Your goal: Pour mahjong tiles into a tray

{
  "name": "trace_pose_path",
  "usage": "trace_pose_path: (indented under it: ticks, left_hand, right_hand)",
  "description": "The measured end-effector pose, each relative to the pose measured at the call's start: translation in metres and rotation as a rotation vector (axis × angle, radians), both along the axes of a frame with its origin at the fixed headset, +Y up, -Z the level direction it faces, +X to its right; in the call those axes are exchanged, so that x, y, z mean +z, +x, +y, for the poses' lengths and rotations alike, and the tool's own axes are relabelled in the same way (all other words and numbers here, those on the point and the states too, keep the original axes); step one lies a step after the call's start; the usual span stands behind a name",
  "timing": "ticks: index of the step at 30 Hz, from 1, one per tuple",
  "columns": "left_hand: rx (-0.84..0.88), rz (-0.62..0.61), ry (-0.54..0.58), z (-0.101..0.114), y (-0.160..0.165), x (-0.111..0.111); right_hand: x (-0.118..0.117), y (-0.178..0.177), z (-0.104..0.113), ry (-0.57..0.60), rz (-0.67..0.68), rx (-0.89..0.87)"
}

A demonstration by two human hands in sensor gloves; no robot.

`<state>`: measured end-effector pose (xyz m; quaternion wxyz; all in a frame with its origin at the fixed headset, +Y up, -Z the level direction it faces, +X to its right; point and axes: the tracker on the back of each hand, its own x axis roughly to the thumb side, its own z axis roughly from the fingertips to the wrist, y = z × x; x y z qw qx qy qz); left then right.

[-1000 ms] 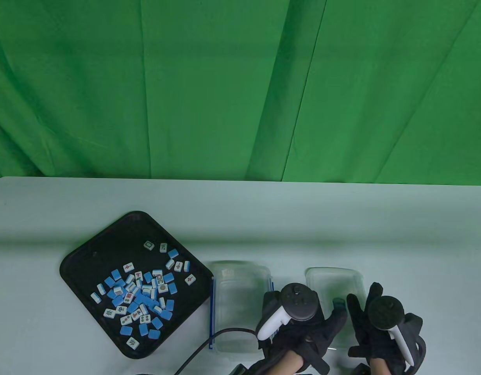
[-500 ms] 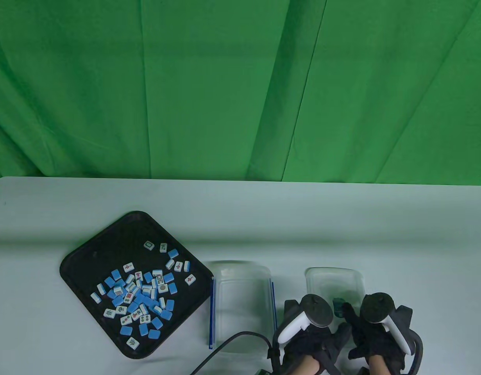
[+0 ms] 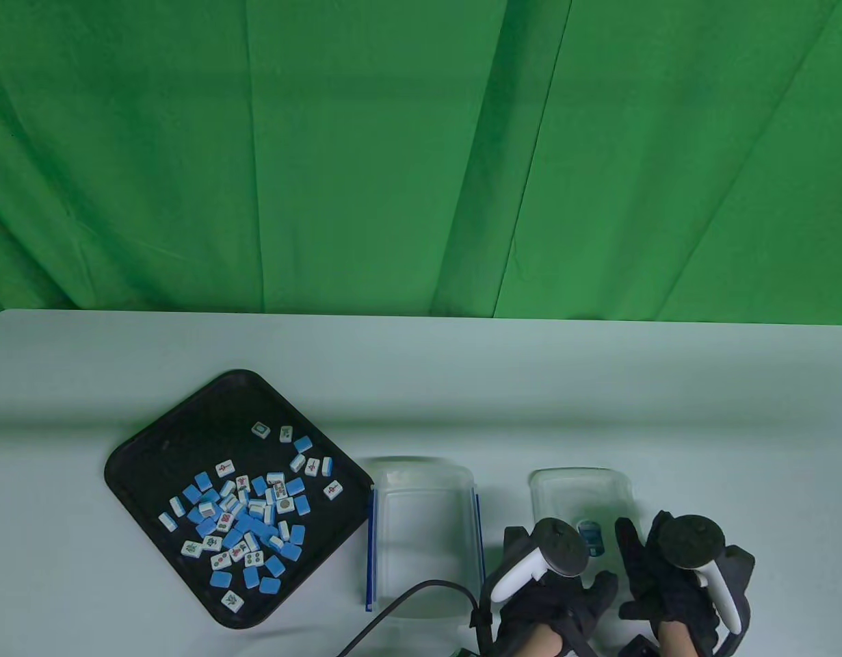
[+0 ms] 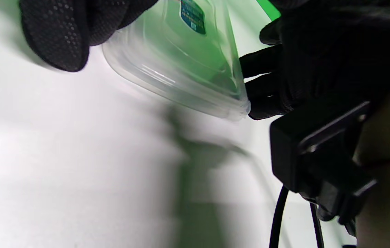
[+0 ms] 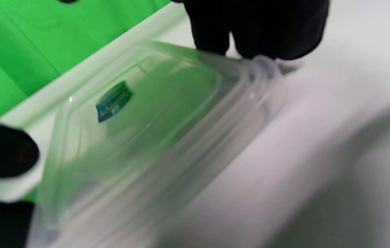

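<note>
The black tray point(image 3: 154, 438) sits at the left and holds many blue-and-white mahjong tiles point(image 3: 250, 513). A clear plastic container with a small sticker point(image 3: 578, 496) lies at the lower right. My left hand point(image 3: 564, 582) grips its near left edge and my right hand point(image 3: 660, 568) grips its near right edge. In the left wrist view the container point(image 4: 184, 69) is tilted up off the table between my left fingers point(image 4: 57, 34) and the right hand point(image 4: 284, 79). In the right wrist view the container point(image 5: 153, 131) is tilted, with my right fingertips point(image 5: 256, 31) on its rim.
A second clear plastic piece with blue side clips point(image 3: 424, 527) lies between the tray and the held container. A black cable point(image 3: 407, 595) crosses its near edge. The green backdrop point(image 3: 421, 150) hangs behind the table's far edge.
My left hand moved right, off the clipped piece, to the stickered container. Both hands took its near edge and tilted it up; it shifted slightly left and the sticker now shows.
</note>
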<state>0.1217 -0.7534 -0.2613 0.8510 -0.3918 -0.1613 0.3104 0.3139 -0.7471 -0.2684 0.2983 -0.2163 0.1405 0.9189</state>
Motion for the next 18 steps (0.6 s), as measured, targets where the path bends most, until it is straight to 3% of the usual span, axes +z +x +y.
trace_pose_path:
  ticks: [5,13,18]
  left_hand:
    - [0.007,-0.024,-0.015,0.0,0.0,0.0]
    - [0.022,-0.03,-0.036,0.0,-0.001,0.001]
    - [0.208,-0.031,-0.176,0.011,-0.007,-0.003]
  right_hand:
    - [0.003,0.01,0.008,0.032,-0.042,-0.001]
    - [0.003,0.013,0.014,0.036,0.056,-0.164]
    - [0.014,0.011,0.043,0.216,0.076,-0.213]
